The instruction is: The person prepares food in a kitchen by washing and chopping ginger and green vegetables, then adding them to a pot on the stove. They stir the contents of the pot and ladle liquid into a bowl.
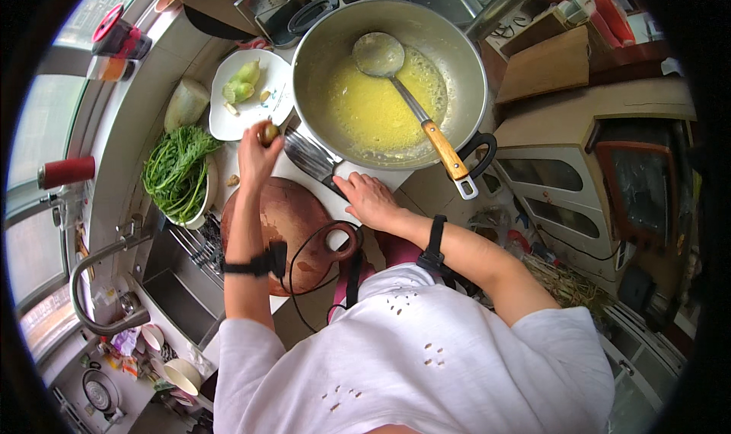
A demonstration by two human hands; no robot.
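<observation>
My left hand (258, 155) holds a small, round, brownish-green item (269, 133) between thumb and fingers, just below a white plate (223, 117). On that plate lie a pale green vegetable piece (242, 83) and small pale pieces that look like garlic or ginger. My right hand (370, 199) rests at the black handle of a wide-bladed kitchen knife (308, 153); whether its fingers grip the handle is unclear. The blade lies flat on the white counter. Beyond it stands a large metal pot (313, 85) of yellow, foamy liquid, with a wooden-handled ladle (442, 143) leaning inside.
A round reddish-brown board (291, 222) with a ring handle lies under my left forearm, a black cable across it. Leafy greens (177, 174) fill a pale bowl (212, 184) beside a white radish-like vegetable (187, 104). A sink (183, 297) with a curved faucet (85, 268) is at left.
</observation>
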